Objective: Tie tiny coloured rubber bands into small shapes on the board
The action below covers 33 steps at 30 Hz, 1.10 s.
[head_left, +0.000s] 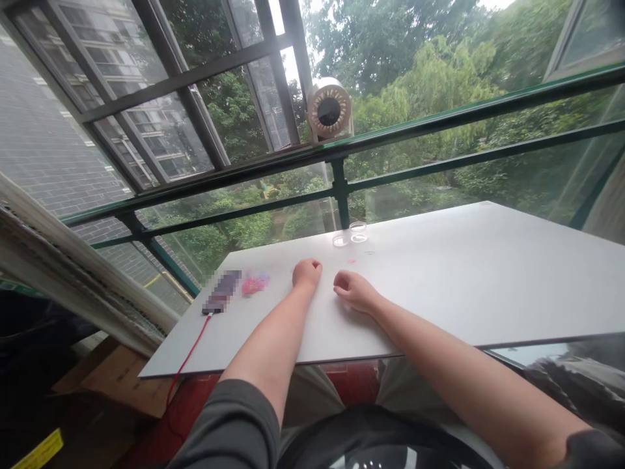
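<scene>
Both hands rest on the white tabletop point(439, 280), a short gap between them. My left hand point(306, 272) is closed, its fingers curled in, and what they hold, if anything, is hidden. My right hand point(357, 292) is curled round a dark hollow, thumb toward the left hand; its contents cannot be made out. Left of my left hand lies a loose pile of small pink, red and purple pieces point(254, 284), too small to name. Beyond the hands are a tiny pink piece point(351, 261) and a small bluish piece point(370, 252).
Several clear round dishes point(340, 241) stand near the table's far edge. A blurred-out, phone-shaped object point(222, 292) lies at the left with a red cable point(193, 352) running over the edge. A round fan-like device point(330, 109) sits on the green railing point(415, 133). Below left is a cardboard box point(131, 378).
</scene>
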Available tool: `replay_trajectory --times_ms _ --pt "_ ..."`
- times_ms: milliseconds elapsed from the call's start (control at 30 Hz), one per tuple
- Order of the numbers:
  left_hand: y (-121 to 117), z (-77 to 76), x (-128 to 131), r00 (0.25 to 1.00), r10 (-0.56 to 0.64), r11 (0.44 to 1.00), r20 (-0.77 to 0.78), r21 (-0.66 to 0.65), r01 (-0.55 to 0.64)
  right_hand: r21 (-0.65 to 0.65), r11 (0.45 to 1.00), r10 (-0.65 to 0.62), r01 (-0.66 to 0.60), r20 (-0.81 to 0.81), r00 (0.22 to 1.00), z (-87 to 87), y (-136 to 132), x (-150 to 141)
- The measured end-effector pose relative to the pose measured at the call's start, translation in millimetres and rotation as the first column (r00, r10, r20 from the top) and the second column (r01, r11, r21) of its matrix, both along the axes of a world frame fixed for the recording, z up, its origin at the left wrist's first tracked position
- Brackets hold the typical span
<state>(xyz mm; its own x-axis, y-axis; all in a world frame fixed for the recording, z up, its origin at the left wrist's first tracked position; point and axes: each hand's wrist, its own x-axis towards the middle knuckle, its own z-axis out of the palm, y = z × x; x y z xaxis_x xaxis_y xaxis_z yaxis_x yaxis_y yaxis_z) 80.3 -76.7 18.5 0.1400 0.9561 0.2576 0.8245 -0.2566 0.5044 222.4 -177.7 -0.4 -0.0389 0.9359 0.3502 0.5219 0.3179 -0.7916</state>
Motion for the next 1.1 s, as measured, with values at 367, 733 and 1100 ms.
replay_trajectory --times_ms 367,733,1100 --pt "13 11.1 -7 0.984 0.015 1.0 -0.175 -0.007 -0.017 -0.016 1.0 -0.008 0.009 0.075 0.997 -0.1 1 -4" --pt "3 28.1 -25 0.993 -0.064 0.997 -0.104 0.03 0.068 0.0 1.0 -0.009 0.009 0.139 0.99 2.3 -4 -1" --pt "-16 88.9 -157 0.997 0.069 0.996 -0.03 0.064 -0.067 -0.005 1.0 0.018 -0.017 0.177 0.984 -0.3 -6 6"
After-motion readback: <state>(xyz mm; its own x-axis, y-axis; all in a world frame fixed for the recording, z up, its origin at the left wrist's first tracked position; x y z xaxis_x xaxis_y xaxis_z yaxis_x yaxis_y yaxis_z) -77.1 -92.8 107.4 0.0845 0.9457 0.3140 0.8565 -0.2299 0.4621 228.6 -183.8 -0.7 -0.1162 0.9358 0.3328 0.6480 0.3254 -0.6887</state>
